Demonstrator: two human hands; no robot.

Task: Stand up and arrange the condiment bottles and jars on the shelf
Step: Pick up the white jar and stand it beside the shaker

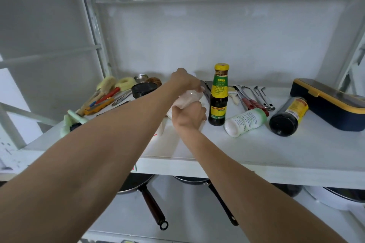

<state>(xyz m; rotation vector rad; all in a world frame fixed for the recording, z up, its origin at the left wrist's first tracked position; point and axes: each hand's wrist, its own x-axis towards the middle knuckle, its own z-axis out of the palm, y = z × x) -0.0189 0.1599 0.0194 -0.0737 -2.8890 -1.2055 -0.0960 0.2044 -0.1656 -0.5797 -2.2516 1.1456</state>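
While both forearms reach over the white shelf (pixel 256 150), the two hands meet on one pale pinkish jar (pixel 189 98), which is tilted, top away from the camera, just left of the upright dark sauce bottle (pixel 218 94). Left hand (pixel 184 80) covers the jar's upper end, fingers curled down around it; a white cap seems to peek past the knuckles, but it is blurred. Right hand (pixel 188 117) cups the jar's lower end, fingers wrapped around it and mostly hidden behind the hand. Sauce bottle: yellow cap, green-and-yellow label, standing, near the right hand but apart from it. Right of the sauce bottle, a white bottle (pixel 245 122) lies on its side, base toward the camera. Further right of it, a dark jar (pixel 288 116) with a yellow label also lies on its side. Behind these two, metal tongs and utensils (pixel 254 98). Far right of the sauce bottle, a navy-and-yellow box (pixel 327 104). Left of the sauce bottle, past the hands, brushes and small tools (pixel 106 92).
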